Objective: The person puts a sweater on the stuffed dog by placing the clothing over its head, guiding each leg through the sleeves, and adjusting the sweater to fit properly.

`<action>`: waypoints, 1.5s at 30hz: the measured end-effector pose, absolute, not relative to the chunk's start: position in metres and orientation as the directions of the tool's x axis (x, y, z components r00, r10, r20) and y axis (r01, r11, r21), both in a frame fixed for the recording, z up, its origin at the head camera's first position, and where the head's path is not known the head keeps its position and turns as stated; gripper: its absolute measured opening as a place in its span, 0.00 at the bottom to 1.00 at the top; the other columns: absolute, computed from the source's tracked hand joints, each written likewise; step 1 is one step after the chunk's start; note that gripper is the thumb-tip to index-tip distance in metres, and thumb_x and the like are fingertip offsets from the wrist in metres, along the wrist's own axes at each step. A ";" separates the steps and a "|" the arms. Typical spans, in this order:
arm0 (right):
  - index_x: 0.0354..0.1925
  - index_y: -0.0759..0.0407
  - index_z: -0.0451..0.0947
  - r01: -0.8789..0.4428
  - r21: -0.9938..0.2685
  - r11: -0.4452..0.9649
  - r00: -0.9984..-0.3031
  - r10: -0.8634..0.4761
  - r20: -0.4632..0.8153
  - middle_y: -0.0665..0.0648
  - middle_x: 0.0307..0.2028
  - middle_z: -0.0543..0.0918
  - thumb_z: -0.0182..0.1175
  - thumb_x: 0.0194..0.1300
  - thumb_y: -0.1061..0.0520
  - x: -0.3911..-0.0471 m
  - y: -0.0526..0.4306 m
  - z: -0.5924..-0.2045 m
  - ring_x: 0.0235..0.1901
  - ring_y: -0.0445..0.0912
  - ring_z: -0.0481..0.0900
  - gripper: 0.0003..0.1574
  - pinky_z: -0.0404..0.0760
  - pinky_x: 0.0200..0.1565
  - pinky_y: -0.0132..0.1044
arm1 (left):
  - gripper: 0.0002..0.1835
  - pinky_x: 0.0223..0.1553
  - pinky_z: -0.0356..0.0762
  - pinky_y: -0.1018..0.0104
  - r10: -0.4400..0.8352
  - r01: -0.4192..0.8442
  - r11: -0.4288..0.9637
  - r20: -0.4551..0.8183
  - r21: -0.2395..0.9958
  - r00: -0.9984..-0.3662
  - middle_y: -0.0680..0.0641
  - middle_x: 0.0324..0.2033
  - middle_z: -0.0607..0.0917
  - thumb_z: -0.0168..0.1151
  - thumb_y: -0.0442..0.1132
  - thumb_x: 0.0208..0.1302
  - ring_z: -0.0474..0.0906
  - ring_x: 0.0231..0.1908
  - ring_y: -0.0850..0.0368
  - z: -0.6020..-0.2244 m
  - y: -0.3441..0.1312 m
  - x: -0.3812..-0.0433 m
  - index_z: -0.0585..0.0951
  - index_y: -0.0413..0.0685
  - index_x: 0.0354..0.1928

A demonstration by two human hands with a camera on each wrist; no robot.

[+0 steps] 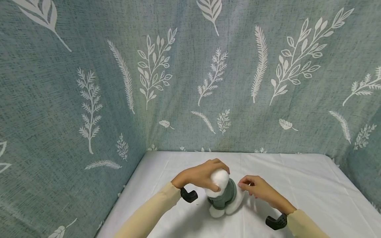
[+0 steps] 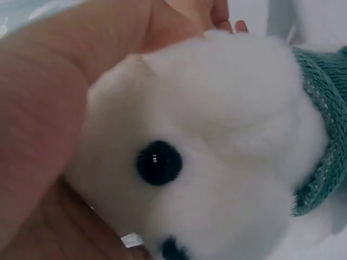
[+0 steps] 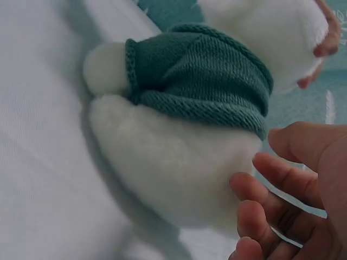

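A white plush toy (image 1: 219,180) in a green knitted sweater (image 3: 203,81) is tilted over on the white-covered table. My left hand (image 1: 203,173) grips its head, thumb on one side and fingers over the other. The left wrist view shows the fluffy face close up, with a black eye (image 2: 159,162) and part of a second dark spot at the lower edge. By the toy's lower body, my right hand (image 1: 262,190) has loosely bent fingers. Their tips are at the white fur (image 3: 162,151) below the sweater hem; whether they touch it I cannot tell.
White cloth (image 1: 297,178) covers the table, with a few creases. Blue-green curtains (image 1: 184,72) with white leaf prints hang behind it and along the sides. A black wrist device (image 1: 189,195) sits on the left wrist, another (image 1: 276,222) on the right.
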State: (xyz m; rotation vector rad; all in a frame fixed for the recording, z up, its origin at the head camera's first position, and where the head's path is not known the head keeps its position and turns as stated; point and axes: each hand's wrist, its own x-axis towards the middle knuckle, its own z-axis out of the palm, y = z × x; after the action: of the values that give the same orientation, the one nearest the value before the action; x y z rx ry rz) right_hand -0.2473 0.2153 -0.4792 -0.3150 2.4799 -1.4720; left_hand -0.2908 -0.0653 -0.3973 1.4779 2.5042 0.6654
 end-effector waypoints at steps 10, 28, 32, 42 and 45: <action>0.42 0.54 0.82 -0.013 -0.874 0.486 -0.964 -0.237 -0.118 0.55 0.33 0.80 0.63 0.71 0.34 -0.247 0.195 -0.478 0.29 0.50 0.75 0.25 0.73 0.28 0.40 | 0.28 0.40 0.79 0.66 0.763 0.725 0.498 0.157 0.477 -0.627 0.52 0.58 0.74 0.72 0.58 0.61 0.72 0.52 0.57 -0.410 -0.057 -0.282 0.77 0.63 0.61; 0.32 0.57 0.83 0.001 -0.851 0.525 -0.984 -0.151 -0.094 0.54 0.26 0.79 0.60 0.69 0.56 -0.248 0.191 -0.481 0.25 0.46 0.72 0.10 0.72 0.28 0.40 | 0.28 0.37 0.79 0.65 0.724 0.656 0.507 0.136 0.560 -0.676 0.51 0.53 0.74 0.75 0.55 0.56 0.72 0.49 0.60 -0.416 -0.065 -0.287 0.78 0.63 0.59; 0.29 0.57 0.81 0.001 -0.834 0.552 -0.988 -0.126 -0.084 0.55 0.25 0.79 0.59 0.69 0.57 -0.247 0.199 -0.487 0.23 0.46 0.70 0.10 0.70 0.27 0.40 | 0.30 0.35 0.80 0.65 0.710 0.637 0.535 0.114 0.555 -0.695 0.53 0.48 0.77 0.74 0.59 0.55 0.73 0.48 0.62 -0.415 -0.069 -0.288 0.78 0.65 0.59; 0.30 0.56 0.81 -0.010 -0.835 0.551 -0.991 -0.120 -0.067 0.54 0.25 0.79 0.61 0.68 0.57 -0.250 0.206 -0.497 0.22 0.46 0.71 0.09 0.71 0.27 0.39 | 0.30 0.35 0.79 0.68 0.708 0.669 0.553 0.144 0.497 -0.692 0.53 0.47 0.78 0.75 0.59 0.54 0.76 0.44 0.63 -0.416 -0.070 -0.287 0.78 0.64 0.58; 0.33 0.55 0.82 -0.011 -0.837 0.548 -0.992 -0.112 -0.061 0.54 0.27 0.80 0.63 0.71 0.51 -0.253 0.203 -0.495 0.25 0.47 0.74 0.10 0.73 0.28 0.39 | 0.29 0.35 0.79 0.68 0.716 0.686 0.547 0.155 0.480 -0.680 0.53 0.48 0.79 0.75 0.57 0.55 0.76 0.44 0.63 -0.416 -0.068 -0.286 0.78 0.62 0.58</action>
State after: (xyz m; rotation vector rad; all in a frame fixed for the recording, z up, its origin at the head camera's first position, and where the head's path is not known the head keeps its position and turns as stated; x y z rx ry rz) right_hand -0.2533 0.2026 -0.4949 -0.1063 2.6682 -1.4411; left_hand -0.2861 -0.0682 -0.4161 1.2297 2.7105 0.8015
